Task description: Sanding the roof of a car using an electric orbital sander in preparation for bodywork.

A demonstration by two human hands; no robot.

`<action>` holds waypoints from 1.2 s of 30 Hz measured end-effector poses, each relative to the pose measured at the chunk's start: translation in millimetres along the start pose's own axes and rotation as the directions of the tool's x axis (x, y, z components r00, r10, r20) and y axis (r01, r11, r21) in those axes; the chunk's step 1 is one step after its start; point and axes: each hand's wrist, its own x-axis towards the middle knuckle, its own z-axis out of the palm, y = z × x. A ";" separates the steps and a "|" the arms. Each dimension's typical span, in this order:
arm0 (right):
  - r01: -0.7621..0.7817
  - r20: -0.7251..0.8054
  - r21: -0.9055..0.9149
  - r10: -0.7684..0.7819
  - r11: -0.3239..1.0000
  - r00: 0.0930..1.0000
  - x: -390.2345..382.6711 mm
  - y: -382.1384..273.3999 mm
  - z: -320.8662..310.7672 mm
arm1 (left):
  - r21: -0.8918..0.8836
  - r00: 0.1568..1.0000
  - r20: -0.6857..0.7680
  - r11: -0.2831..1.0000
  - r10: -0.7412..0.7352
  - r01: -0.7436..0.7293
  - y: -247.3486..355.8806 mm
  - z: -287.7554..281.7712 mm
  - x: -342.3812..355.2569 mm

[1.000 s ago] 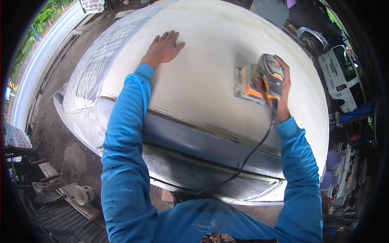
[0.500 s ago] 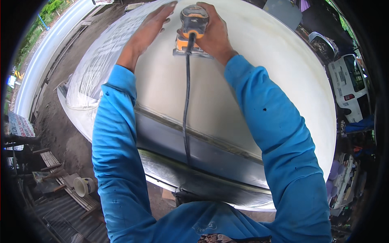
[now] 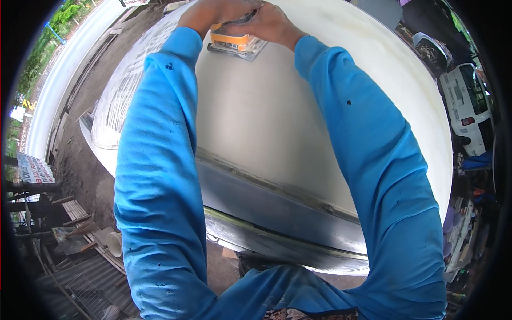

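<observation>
An orange and black sheet sander (image 3: 230, 41) rests with its flat square pad on a pale cream vehicle panel (image 3: 261, 101). My left hand (image 3: 220, 13) wraps over the left side of its body. On the other side my right hand (image 3: 273, 24) grips it too, and the fingers of both hands meet near the top edge of the picture. Most of the sander's upper body is hidden by my hands, and its cord is out of sight. Both arms stretch far forward over the panel.
Wrinkled clear plastic sheeting (image 3: 125, 88) covers the panel's left side. A dark grey band (image 3: 277, 200) crosses the panel nearer to me. A white vehicle (image 3: 464, 104) stands at the right. Planks and a white bucket (image 3: 114, 244) lie at the lower left.
My left hand has moved from lying flat on the panel onto the sander. The sander has moved farther away and slightly left, and its cord has gone out of sight.
</observation>
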 end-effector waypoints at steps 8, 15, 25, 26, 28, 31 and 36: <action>0.073 -0.144 -0.041 -0.078 0.996 0.987 -3.1 17.9 -15.4 | 0.012 0.994 -0.048 0.996 0.094 -0.094 10.5 11.4 22.4; -0.156 -0.200 -0.336 0.091 0.929 0.975 -67.4 6.0 -29.8 | 0.048 0.985 0.024 0.984 0.172 -0.173 67.5 9.4 -15.1; 0.004 -0.172 -0.387 -0.076 0.922 0.982 -294.9 -41.9 -121.2 | 0.063 0.997 0.072 0.998 -0.029 0.025 51.0 -5.6 -65.5; -0.084 -0.177 -0.361 0.020 0.929 0.984 -327.4 -47.7 -136.7 | 0.074 0.997 0.057 0.996 -0.049 0.045 34.1 -10.1 -60.7; -0.188 -0.223 -0.360 0.111 0.914 0.968 -384.1 -55.4 -157.1 | -0.014 0.991 0.063 0.993 -0.118 0.119 3.3 -20.6 -58.0; -0.202 -0.289 -0.388 0.090 0.899 0.953 -435.0 -51.0 -161.1 | -0.079 0.964 0.079 0.962 -0.254 0.260 -18.7 -29.0 -59.8; -0.094 -0.307 -0.336 -0.015 0.937 0.951 -449.5 -37.2 -158.7 | -0.026 0.976 0.031 0.976 -0.214 0.215 11.4 -21.3 -65.3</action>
